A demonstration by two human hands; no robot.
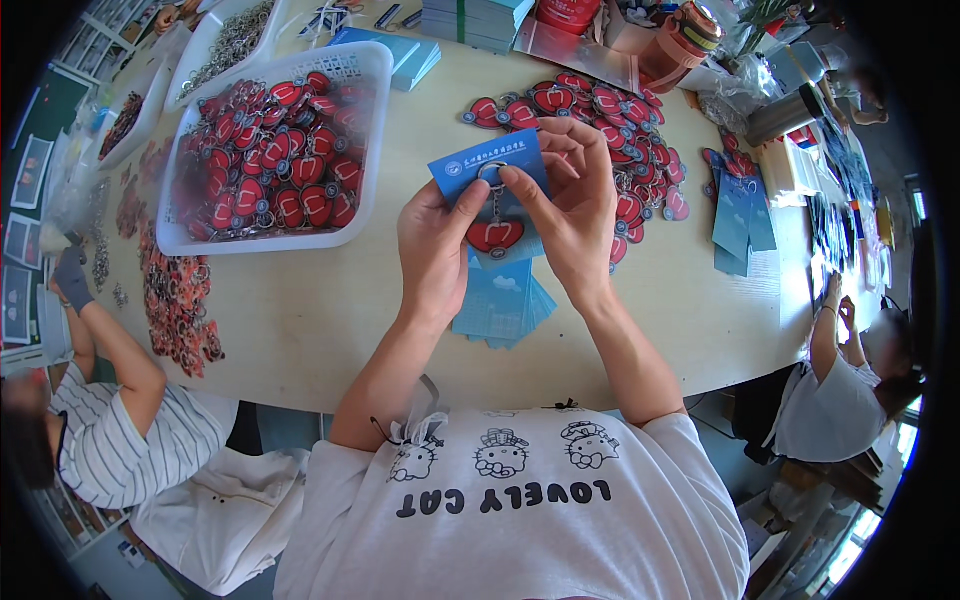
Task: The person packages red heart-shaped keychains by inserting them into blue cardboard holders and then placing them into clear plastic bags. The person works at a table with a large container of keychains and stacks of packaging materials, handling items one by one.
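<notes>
Between my hands, above the table, is a blue backing card (512,152) with a red keychain (495,235) lying against it. The keychain's metal ring sits at the card's middle, under my two thumbs. My left hand (437,235) grips the card's left side, its thumb on the ring. From the right, my right hand (575,205) pinches the ring and card with thumb and fingers, other fingers raised behind. Below them on the table lies a loose fan of light-blue cards (505,305). Just beyond my right hand spreads a pile of red keychains (615,125).
A white plastic basket (372,170) full of red keychains stands left. Beside it lie orange-red pieces (180,310) and, farther back, a tray of metal rings (225,45). Card stacks (478,22) and a bottle (680,45) stand at the back. People sit at both sides.
</notes>
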